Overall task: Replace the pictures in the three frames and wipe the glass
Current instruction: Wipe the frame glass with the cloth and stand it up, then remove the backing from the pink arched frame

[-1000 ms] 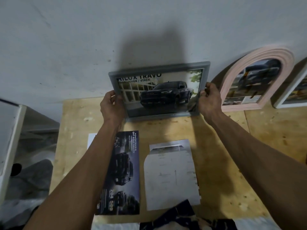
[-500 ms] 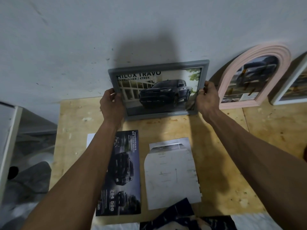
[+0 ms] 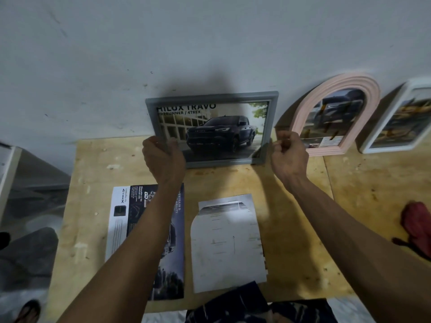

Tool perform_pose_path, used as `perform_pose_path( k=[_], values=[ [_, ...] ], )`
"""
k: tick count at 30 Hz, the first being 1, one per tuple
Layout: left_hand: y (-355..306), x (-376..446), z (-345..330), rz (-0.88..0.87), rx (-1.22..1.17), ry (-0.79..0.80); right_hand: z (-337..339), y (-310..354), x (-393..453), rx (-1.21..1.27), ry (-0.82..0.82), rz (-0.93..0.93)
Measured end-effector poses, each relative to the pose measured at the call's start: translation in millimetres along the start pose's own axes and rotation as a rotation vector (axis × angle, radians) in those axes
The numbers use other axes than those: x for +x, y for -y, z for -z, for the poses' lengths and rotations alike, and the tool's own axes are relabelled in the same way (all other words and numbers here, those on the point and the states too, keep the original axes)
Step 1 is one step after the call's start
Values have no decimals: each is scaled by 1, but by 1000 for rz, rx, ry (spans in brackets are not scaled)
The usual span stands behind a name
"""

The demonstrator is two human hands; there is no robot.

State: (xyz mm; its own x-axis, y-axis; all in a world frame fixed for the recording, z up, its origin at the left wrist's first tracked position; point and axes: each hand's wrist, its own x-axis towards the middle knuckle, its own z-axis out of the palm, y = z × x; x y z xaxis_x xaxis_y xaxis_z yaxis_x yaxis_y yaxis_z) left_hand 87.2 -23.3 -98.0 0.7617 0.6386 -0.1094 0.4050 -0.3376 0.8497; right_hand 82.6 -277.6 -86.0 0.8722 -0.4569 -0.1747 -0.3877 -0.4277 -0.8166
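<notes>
head view, and here's the change: both hands have come off the grey frame (image 3: 211, 130). half a second back they gripped its two sides; now my left hand (image 3: 163, 159) sits curled in front of its lower left corner, and i cannot tell whether any finger is touching the frame. my right hand (image 3: 289, 152) is just beside the right edge, fingers (image 3: 283, 142) curled in on nothing, apart from the frame. the grey frame stands on the desk (image 3: 256, 180) at the back, leaning on the wall (image 3: 210, 43), truck picture showing behind the glass.

my read: this frame has been set down with its new picture in, so it looks finished or close to it.

the count now. three frames: the grey one, a pink arched frame (image 3: 335, 113) to its right, a white frame (image 3: 401, 117) at the far right, all leaning on the wall, all with pictures in them. two loose sheets flat on the desk near me: a dark brochure (image 3: 130, 220) partly under my left forearm, a pale sheet (image 3: 228, 243) beside it. one red cloth (image 3: 417, 224) at the right edge, untouched. whether the glass is wiped, i cannot tell.
</notes>
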Motion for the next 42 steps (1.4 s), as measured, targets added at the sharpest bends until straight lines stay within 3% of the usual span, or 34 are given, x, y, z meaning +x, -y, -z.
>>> perform_pose_path(
  k=[13, 19, 26, 33, 42],
  values=[
    [-77, -126, -118, -206, -64, 387, 127, -58, 57, -56, -201, 63],
    [-103, -150, -175, -196, 110, 501, 165, -79, 108, -83, -19, 137],
    [-124, -167, -213, -61, 70, 419, 182, -88, 144, -59, 242, 173],
    [-118, -195, -203, -46, 58, 300, 204, -94, 140, 15, 269, 228],
    [-117, -268, -145, 191, -309, 244, 240, -101, 87, 118, 304, 187]
  ],
)
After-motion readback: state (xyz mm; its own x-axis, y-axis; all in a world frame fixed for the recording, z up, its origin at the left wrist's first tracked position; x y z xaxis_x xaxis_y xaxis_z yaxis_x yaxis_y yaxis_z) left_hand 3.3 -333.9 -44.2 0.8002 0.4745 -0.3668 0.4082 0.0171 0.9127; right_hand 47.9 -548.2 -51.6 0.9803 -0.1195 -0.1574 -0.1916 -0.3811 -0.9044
